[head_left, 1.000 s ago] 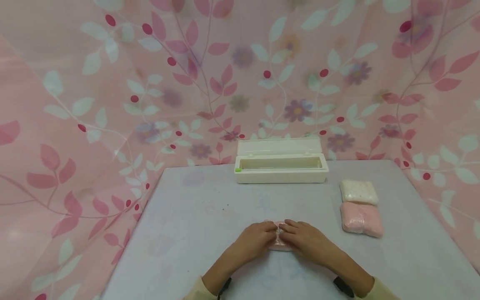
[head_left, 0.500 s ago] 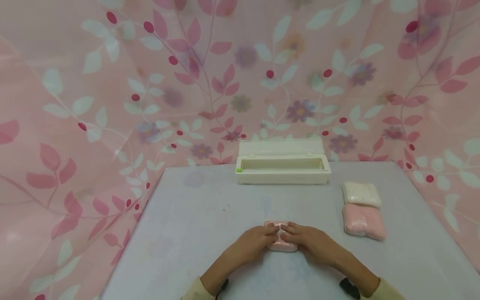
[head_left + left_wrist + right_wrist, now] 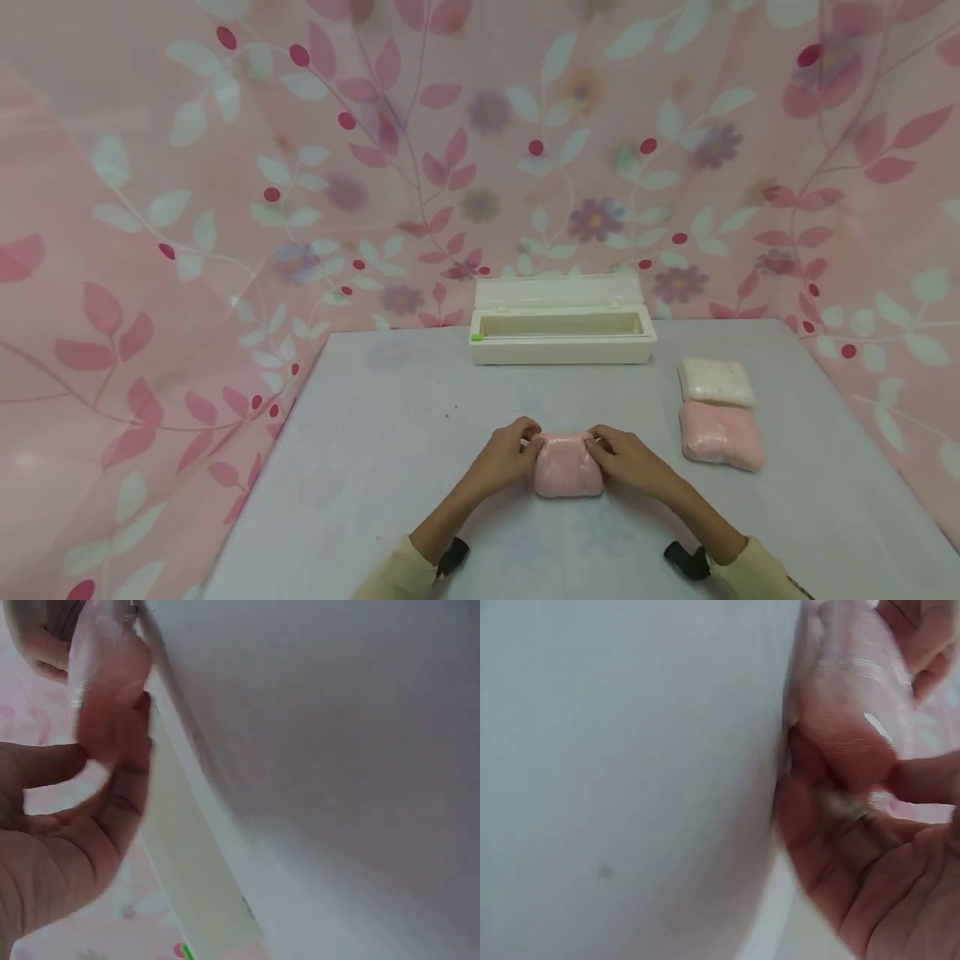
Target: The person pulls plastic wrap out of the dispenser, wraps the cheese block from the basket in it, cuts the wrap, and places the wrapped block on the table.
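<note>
A pink soft-looking block wrapped in clear film is at the near middle of the table. My left hand pinches its left end between thumb and fingers. At the opposite end, my right hand holds it in the same way. In the left wrist view, the shiny wrapped block sits between the thumb above and the fingers curled beneath. Glossy film creases show on the block in the right wrist view, where fingertips tuck under its edge. Its underside is hidden in the head view.
To the right lie a white wrapped block and another pink wrapped block, touching. A long white box with a raised lid and a green tab stands at the back edge. Pink floral cloth hangs behind the table.
Both hands have gone from lying over the block's top with fingers close together to gripping its two ends. The block now shows a smooth face, seemingly turned or tilted up.
</note>
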Tool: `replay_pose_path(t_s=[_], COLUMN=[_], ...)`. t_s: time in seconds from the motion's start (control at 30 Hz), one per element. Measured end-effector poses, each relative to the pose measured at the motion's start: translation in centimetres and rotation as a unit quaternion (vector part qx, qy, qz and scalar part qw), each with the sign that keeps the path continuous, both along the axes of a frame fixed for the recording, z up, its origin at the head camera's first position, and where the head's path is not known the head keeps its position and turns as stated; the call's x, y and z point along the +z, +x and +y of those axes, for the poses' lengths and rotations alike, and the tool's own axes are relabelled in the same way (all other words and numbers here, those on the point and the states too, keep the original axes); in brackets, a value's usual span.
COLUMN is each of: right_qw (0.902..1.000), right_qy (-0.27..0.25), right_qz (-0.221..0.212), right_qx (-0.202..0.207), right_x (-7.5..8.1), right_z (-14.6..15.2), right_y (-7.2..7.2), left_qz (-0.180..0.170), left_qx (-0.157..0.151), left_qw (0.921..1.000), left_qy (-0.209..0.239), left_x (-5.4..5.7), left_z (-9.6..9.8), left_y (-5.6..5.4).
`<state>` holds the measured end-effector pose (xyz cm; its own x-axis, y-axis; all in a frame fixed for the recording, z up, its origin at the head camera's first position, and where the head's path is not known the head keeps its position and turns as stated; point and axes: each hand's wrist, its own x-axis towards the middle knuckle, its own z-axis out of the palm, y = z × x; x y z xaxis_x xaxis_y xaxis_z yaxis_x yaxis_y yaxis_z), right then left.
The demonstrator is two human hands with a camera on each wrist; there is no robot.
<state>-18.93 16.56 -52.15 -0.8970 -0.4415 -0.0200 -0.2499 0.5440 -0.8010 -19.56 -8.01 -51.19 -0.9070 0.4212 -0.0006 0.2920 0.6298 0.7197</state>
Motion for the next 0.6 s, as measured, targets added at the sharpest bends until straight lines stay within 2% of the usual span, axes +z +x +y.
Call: replay_pose_path(t_s=[0.07, 0.13, 0.23, 0.3, 0.37, 0.43, 0.6], right_qw=[0.9985, 0.9948, 0.9858, 0.9788, 0.9717, 0.9689, 0.9748], right_qy=[0.034, 0.057, 0.063, 0.064, 0.072, 0.080, 0.063], right_qz=[0.029, 0.078, 0.154, 0.177, 0.182, 0.175, 0.146], right_qx=[-0.030, -0.032, 0.023, 0.082, 0.131, 0.155, 0.157], right_x=[-0.2, -0.1, 0.4, 0.7, 1.0, 1.0, 0.4], right_z=[-0.3, -0.5, -0.3, 0.0, 0.3, 0.5, 0.8], right_y=[-0.2, -0.2, 0.2, 0.6, 0.9, 1.1, 1.6], left_qz=[0.043, 0.104, 0.189, 0.215, 0.220, 0.205, 0.173], left_qx=[0.027, 0.023, -0.041, -0.095, -0.132, -0.143, -0.140], left_qw=[0.9977, 0.9901, 0.9717, 0.9583, 0.9489, 0.9489, 0.9623], left_qy=[-0.045, -0.091, -0.135, -0.162, -0.184, -0.193, -0.156], left_x=[-0.3, -0.2, 0.5, 0.8, 0.8, 0.6, 0.2], left_z=[0.5, 0.8, 0.8, 0.5, 0.2, -0.1, -0.2], left_y=[0.0, 0.2, 1.0, 1.6, 2.1, 2.6, 2.8])
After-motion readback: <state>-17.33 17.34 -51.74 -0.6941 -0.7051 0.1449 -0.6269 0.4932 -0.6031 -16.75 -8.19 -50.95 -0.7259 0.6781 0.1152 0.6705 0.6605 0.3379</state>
